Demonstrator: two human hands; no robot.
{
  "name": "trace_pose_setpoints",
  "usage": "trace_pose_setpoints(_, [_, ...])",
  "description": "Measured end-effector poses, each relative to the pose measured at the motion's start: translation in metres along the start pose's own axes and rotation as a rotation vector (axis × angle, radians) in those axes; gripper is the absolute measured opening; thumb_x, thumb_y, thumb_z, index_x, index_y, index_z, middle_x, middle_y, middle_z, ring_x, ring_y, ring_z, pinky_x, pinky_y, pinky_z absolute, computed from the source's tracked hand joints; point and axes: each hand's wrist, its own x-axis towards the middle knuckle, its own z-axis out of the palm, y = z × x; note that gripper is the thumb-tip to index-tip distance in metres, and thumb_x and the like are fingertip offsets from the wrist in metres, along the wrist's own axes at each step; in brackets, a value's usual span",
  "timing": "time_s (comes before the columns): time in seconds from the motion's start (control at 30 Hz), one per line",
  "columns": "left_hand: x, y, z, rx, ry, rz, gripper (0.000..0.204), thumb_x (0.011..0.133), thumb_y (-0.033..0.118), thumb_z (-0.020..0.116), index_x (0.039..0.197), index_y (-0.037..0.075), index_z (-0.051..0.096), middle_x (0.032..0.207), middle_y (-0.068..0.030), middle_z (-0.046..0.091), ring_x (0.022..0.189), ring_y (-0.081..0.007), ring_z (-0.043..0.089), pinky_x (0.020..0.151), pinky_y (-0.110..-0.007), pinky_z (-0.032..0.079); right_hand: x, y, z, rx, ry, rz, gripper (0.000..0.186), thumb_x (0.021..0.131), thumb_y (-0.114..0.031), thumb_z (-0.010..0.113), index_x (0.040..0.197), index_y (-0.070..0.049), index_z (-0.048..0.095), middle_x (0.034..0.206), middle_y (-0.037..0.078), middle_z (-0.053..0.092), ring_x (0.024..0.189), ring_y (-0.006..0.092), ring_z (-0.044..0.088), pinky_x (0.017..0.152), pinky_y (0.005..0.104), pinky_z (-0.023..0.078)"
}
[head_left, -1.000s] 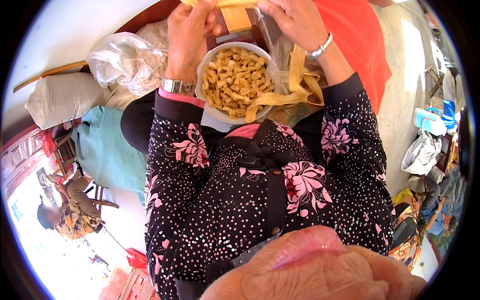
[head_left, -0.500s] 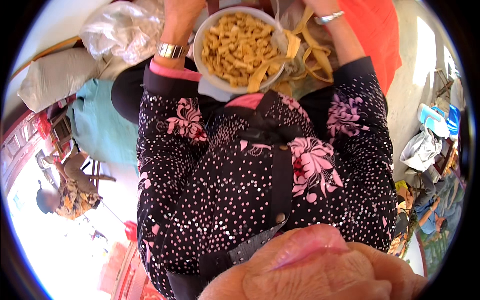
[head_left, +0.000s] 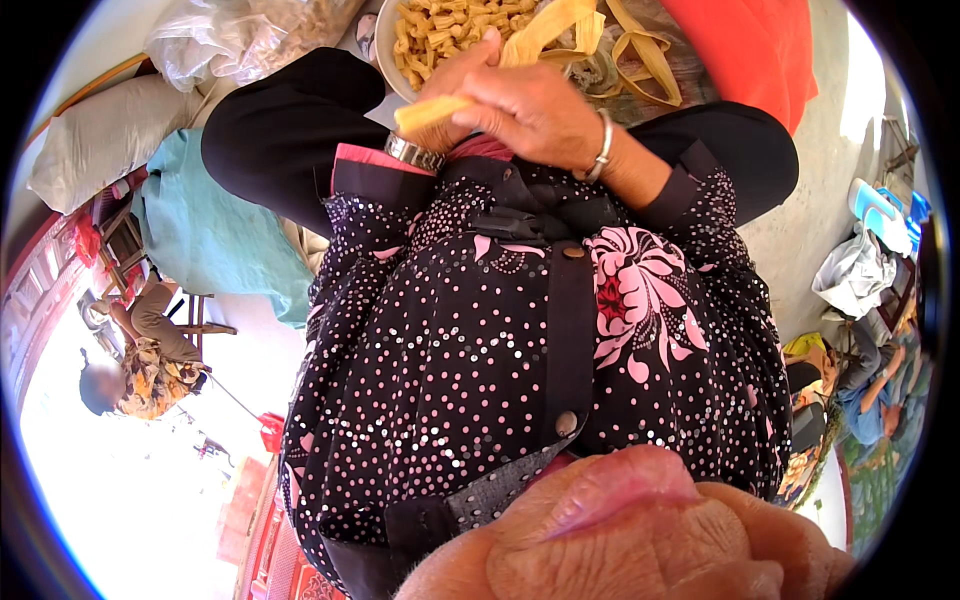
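Change since the earlier frames: both hands have come down from above the bowl to the chest, just over the top of the dark flowered blouse (head_left: 560,340). The bowl, formerly mid-frame at the top, now sits cut off by the upper edge.

Right hand (head_left: 535,105): closed, fingers curled over a pale yellow rolled strip (head_left: 432,113), one end of which juts out to the left as a squared, stick-like stub. A silver bangle (head_left: 603,145) circles the wrist.

Left hand (head_left: 450,85): mostly hidden beneath the right hand; it appears to close on the same rolled strip, though its fingers cannot be made out. A metal wristwatch (head_left: 413,153) shows at the pink-edged cuff.

Bowl (head_left: 385,50): round, pale rim, filled with short, dry, tan cut pieces; only the near part is in view.

Loose strips (head_left: 640,45): flat, ribbon-like, pale yellow, lying curled on the surface to the right of the bowl, one trailing up from the right hand.

Surroundings: crinkled clear plastic bag (head_left: 215,40) at upper left; grey sack (head_left: 100,140) and teal cloth (head_left: 210,240) below it; smooth orange-red sheet (head_left: 750,50) at upper right. A seated person (head_left: 150,340) appears at far left, small and indistinct.
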Motion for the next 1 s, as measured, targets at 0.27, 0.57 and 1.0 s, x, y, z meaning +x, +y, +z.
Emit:
trace_pose_setpoints(0.27, [0.014,0.022,-0.029,-0.768,-0.145,-0.417,0.038,0.108,0.036,0.055,0.126,0.002,0.055,0.093,-0.0023,0.058,0.083,-0.0172,0.058,0.077,-0.032,0.054,-0.012,-0.019,-0.003,0.724,-0.167,0.296,0.036,0.109,-0.031,0.051,0.097,0.000,0.064,0.073,-0.001,0.060,0.067,0.0072,0.057,0.064,0.0231,0.046])
trace_pose_setpoints(0.57, [0.009,0.035,-0.031,-0.339,0.190,-0.224,0.023,0.106,0.020,0.058,0.111,-0.002,0.061,0.078,0.0009,0.051,0.067,-0.0103,0.049,0.063,-0.025,0.048,-0.012,-0.021,0.004,0.892,0.017,0.427,0.033,0.110,-0.029,0.051,0.097,-0.002,0.065,0.077,0.001,0.064,0.068,0.0082,0.062,0.061,0.0209,0.049])
trace_pose_setpoints(1.0, [-0.017,0.074,0.006,-0.060,-0.003,-0.218,0.014,0.099,0.010,0.056,0.090,0.002,0.061,0.064,0.0052,0.044,0.053,-0.0044,0.036,0.052,-0.021,0.035,0.013,0.048,0.029,0.137,0.625,0.145,0.039,0.101,-0.033,0.063,0.110,0.005,0.066,0.089,0.018,0.070,0.084,0.0329,0.068,0.078,0.0379,0.054])
